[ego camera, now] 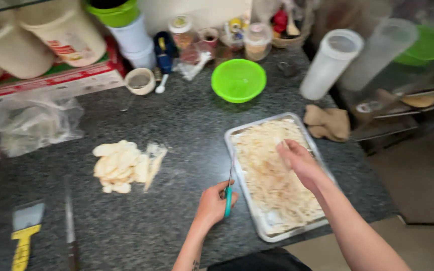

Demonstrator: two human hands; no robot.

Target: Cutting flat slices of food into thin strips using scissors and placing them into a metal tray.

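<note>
My left hand (213, 203) grips teal-handled scissors (228, 193) at the left rim of a metal tray (257, 221), blades pointing away from me. The tray holds a layer of pale shredded strips (267, 175). My right hand (300, 161) rests on these strips near the tray's middle, fingers curled into them. On the dark granite counter (177, 130) to the left lies a pile of pale flat dough pieces (121, 165).
A green bowl (238, 79) sits behind the tray, a white cylinder container (330, 62) and folded brown cloth (327, 123) to its right. A yellow-handled scraper (25, 231) and knife (69, 221) lie front left. A plastic bag (33, 123), buckets and jars stand at the back.
</note>
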